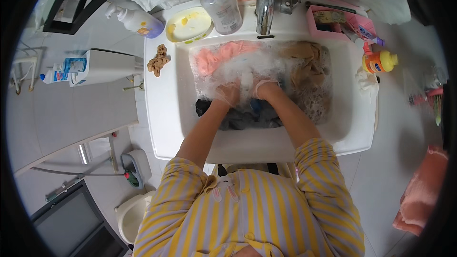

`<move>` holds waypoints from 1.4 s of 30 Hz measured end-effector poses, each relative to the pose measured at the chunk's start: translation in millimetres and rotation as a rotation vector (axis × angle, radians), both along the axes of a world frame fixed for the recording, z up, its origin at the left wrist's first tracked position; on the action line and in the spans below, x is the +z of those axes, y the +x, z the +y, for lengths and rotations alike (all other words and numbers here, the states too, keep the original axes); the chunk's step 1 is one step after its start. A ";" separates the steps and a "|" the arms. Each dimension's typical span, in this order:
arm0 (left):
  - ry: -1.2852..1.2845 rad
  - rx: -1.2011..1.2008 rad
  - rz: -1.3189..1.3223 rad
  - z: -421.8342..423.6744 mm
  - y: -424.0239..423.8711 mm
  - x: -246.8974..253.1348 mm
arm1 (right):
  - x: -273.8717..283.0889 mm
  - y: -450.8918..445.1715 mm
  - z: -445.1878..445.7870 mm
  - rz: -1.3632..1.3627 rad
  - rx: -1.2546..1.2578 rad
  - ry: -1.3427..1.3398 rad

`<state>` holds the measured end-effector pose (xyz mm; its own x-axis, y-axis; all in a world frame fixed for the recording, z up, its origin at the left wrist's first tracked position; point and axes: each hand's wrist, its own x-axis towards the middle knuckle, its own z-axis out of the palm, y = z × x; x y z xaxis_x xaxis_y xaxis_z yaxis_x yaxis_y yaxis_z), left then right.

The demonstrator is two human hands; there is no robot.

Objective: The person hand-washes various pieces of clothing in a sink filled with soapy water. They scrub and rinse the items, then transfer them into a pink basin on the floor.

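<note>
Both my hands are in the soapy water of a white washbasin (164, 128). My left hand (228, 92) lies left of the middle, partly under foam, and my right hand (266, 88) is just to its right with suds around the wrist. Whitish wet cloth (246, 79) shows between them, but foam hides the fingers and any grip. Pink cloth (228, 53) floats behind my hands, brown cloth (309, 64) lies at the back right, and dark cloth (246, 120) is nearer the front edge. A chrome faucet (265, 7) stands above the basin's back.
On the back rim are a soap dish (189, 25), a clear plastic bottle (225, 10), a pump bottle (137, 21) and a pink organizer box (335, 25). A crumpled brown cloth (159, 60) sits on the left rim. A yellow bottle (379, 61) is at the right edge.
</note>
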<state>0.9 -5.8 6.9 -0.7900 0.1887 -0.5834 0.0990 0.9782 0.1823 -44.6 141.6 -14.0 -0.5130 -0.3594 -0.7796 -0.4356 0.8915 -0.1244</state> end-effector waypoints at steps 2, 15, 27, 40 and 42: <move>0.034 -0.130 0.289 -16.2 6.9 -17.2 | 10.7 -3.0 -1.2 0.004 0.017 -0.016; 0.964 0.623 0.256 -61.0 36.7 -39.2 | 41.1 47.4 43.5 0.324 -0.553 -0.214; 0.866 0.651 0.689 -54.3 44.6 178.2 | 214.3 59.3 60.8 0.586 -0.579 -1.161; 0.851 0.544 0.538 -22.2 66.6 52.9 | 174.3 70.7 53.6 0.416 -0.193 -0.573; 0.499 0.005 0.717 -18.3 74.5 56.9 | 149.1 79.2 63.0 0.336 -0.168 -0.270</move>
<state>75.3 -24.1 63.8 -0.9365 0.2852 0.2041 0.3498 0.8016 0.4849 34.6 204.6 135.1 -0.7899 -0.4166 -0.4500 -0.3434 0.9085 -0.2383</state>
